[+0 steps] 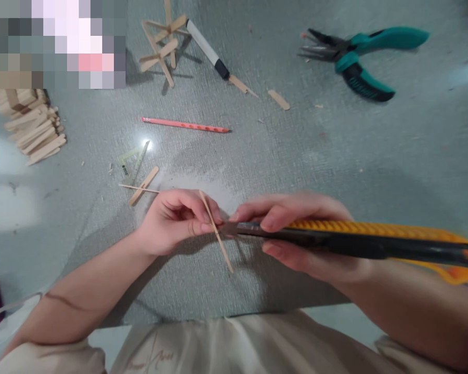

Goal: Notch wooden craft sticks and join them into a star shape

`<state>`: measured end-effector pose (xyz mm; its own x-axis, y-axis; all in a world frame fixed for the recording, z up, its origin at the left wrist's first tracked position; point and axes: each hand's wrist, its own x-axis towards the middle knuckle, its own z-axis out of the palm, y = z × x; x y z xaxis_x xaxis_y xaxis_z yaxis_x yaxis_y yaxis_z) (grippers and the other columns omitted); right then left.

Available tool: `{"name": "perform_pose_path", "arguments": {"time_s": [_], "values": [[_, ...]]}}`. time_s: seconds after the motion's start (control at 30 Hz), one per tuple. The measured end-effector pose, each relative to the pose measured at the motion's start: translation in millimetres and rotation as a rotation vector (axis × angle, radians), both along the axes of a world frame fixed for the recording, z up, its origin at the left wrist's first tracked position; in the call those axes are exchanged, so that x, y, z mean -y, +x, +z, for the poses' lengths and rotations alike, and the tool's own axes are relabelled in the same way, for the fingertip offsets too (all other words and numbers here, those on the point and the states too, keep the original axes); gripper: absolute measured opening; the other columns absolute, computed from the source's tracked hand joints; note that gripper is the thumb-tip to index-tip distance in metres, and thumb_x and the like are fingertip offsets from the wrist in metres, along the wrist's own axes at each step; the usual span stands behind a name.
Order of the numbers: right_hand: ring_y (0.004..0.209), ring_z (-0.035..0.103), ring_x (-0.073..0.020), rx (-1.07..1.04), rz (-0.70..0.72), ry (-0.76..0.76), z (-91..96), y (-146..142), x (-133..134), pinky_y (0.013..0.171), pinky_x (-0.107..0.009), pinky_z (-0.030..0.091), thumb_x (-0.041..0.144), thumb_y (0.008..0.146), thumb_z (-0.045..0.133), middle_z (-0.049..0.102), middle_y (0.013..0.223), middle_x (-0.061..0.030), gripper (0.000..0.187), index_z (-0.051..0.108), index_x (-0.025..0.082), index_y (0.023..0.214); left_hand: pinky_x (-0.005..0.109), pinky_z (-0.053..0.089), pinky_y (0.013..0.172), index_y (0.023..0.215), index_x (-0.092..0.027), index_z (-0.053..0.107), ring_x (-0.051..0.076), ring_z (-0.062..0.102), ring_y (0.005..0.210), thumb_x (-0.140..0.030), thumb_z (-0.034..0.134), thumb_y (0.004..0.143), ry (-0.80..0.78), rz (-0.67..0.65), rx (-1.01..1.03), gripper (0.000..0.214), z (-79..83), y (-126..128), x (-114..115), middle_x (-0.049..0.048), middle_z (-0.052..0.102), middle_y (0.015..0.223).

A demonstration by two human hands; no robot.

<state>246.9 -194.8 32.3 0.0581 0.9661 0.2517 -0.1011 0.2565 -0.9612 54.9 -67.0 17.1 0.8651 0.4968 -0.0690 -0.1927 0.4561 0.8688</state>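
My left hand (179,221) pinches a wooden craft stick (223,251) between thumb and fingers near its middle. The stick is seen edge-on and slants down to the right. My right hand (308,234) is closed around a yellow and black utility knife (359,244), which points left. Its blade end meets the stick, or lies very close to it, at my left fingertips; the exact contact is blurred. Just beyond my left wrist, a thin wooden sliver (138,187) crosses another craft stick (148,179) on the table.
A pink pencil (187,125) and a clear set square (136,161) lie ahead. Further back are joined craft sticks (166,44), a white-and-black pen-like tool (206,49), a cut stick piece (278,99) and teal-handled pliers (359,57). Many sticks (39,127) are heaped at left.
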Motion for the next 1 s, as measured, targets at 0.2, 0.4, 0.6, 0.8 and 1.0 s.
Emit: {"name": "perform_pose_path", "arguments": {"time_s": [0.2,0.4,0.6,0.8,1.0], "values": [[0.099,0.078,-0.0179,-0.051,0.038,0.004,-0.1,0,-1,0.089,-0.028,0.064,0.003,0.081,0.074,0.078,0.118,0.0006,0.043,0.07,0.031,0.113,0.021,0.063,0.074,0.079,-0.02,0.073,0.011,0.073,0.076,-0.013,0.081,0.082,-0.05,-0.029,0.053,0.011,-1.0,0,1,0.0024,0.075,0.084],[0.1,0.078,-0.0183,-0.102,0.07,-0.034,-3.2,1,0,0.088,-0.032,0.066,0.009,0.087,0.074,0.078,0.117,0.0002,0.034,0.07,0.032,0.112,0.02,0.062,0.078,0.086,-0.021,0.075,0.01,0.074,0.083,-0.007,0.077,0.084,-0.162,-0.09,0.088,0.015,-0.3,-1,3,0.0018,0.076,0.088],[0.1,0.078,-0.0184,-0.091,0.073,-0.023,-5.0,1,1,0.088,-0.031,0.066,0.015,0.09,0.073,0.078,0.117,-0.0001,0.03,0.069,0.032,0.114,0.019,0.062,0.08,0.086,-0.021,0.076,0.008,0.074,0.08,-0.006,0.077,0.084,-0.218,-0.091,0.113,0.015,0.2,0,5,0.0011,0.076,0.087],[0.102,0.077,-0.0205,-0.127,0.067,-0.05,-7.6,0,3,0.085,-0.034,0.067,0.017,0.091,0.072,0.078,0.117,0.0011,0.032,0.068,0.036,0.116,0.021,0.064,0.076,0.078,-0.019,0.074,0.011,0.075,0.077,-0.013,0.084,0.077,-0.267,-0.053,0.026,0.013,0.2,0,6,0.002,0.076,0.082],[0.106,0.076,-0.0186,-0.184,0.106,-0.046,-12.0,-1,5,0.079,-0.027,0.067,0.011,0.088,0.072,0.077,0.121,0.0015,0.039,0.067,0.035,0.118,0.018,0.064,0.073,0.08,-0.02,0.074,0.01,0.075,0.077,-0.011,0.082,0.079,-0.291,-0.055,0.052,0.012,0.7,0,8,0.0012,0.075,0.082]]}}
